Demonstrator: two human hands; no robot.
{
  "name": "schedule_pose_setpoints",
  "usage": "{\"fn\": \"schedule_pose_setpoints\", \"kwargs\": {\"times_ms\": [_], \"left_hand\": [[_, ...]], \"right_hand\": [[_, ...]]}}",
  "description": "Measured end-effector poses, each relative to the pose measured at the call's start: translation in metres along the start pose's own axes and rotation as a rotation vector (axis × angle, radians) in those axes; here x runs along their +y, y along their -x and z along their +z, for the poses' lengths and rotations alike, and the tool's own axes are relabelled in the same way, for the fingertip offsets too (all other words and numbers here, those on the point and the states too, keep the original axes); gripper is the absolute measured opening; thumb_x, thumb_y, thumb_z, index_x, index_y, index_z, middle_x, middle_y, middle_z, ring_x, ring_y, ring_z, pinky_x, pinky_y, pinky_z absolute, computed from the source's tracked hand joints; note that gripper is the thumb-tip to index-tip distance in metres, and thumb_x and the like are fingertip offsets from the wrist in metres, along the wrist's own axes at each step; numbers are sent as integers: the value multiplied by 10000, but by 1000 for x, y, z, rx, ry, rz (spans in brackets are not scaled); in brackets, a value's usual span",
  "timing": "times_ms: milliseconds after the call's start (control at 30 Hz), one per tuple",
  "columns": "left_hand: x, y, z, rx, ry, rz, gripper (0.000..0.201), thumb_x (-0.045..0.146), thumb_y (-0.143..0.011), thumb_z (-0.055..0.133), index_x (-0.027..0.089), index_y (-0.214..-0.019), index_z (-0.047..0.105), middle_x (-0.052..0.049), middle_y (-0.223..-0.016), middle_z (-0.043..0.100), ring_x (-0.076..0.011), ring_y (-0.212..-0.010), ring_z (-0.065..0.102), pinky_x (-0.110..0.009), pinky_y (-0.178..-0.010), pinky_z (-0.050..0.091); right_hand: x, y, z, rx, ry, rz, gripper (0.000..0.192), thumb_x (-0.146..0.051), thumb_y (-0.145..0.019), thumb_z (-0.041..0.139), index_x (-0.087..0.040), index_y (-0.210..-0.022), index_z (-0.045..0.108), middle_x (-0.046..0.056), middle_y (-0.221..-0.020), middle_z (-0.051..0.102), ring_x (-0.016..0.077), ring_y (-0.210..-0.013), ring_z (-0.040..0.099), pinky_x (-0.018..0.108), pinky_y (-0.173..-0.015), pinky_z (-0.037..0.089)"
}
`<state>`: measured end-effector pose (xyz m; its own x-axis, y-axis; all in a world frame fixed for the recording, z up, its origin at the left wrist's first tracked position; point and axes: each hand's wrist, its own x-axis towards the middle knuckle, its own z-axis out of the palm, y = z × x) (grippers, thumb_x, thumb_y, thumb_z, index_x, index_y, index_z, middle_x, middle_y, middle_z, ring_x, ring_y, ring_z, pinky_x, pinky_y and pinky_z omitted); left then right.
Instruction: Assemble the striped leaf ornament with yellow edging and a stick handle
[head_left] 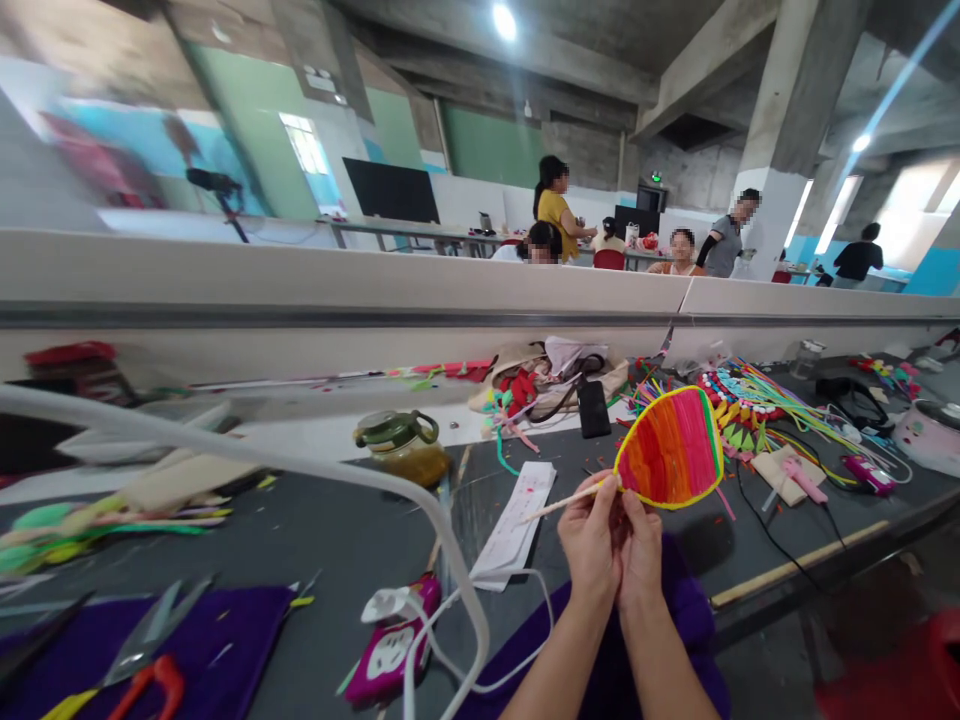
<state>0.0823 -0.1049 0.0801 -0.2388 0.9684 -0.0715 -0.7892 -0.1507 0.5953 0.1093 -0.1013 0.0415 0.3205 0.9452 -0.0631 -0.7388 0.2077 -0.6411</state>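
My left hand (592, 535) and my right hand (641, 545) are pressed together above the dark worktable (360, 530). Both pinch the base of a small leaf-shaped fan (671, 450) striped red, orange, pink and green with a yellow rim. A thin wooden stick (559, 503) runs from the fan's base out to the left past my left thumb. The fan stands tilted up and to the right, above the table. A purple cloth (679, 600) lies under my wrists.
A pink power strip (394, 645) with white cable, scissors (146, 650) on purple cloth, a green-lidded jar (401, 445), white paper strips (517, 520), a black phone (594, 408) and several coloured fan pieces (739, 400) crowd the table. Several people stand or sit behind a low partition (375, 290).
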Motion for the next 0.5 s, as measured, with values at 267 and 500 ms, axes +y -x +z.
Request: {"fn": "schedule_pose_setpoints", "kwargs": {"times_ms": [267, 500], "left_hand": [[10, 6, 8, -35, -43, -31, 270, 264, -581, 868, 161, -790, 731, -3, -689, 739, -118, -575, 671, -186, -570, 518], [6, 3, 5, -16, 67, -151, 264, 230, -547, 882, 162, -754, 732, -6, -703, 749, -114, -616, 680, -191, -631, 538]], "right_hand": [[-10, 0, 8, -19, -28, -102, 189, -325, -670, 784, -177, -769, 721, 44, -816, 761, 201, -793, 700, 335, -803, 555], [-16, -3, 7, 23, 48, -239, 207, -274, -661, 803, -161, -823, 740, 43, -824, 766, 196, -775, 693, 358, -847, 529]]}}
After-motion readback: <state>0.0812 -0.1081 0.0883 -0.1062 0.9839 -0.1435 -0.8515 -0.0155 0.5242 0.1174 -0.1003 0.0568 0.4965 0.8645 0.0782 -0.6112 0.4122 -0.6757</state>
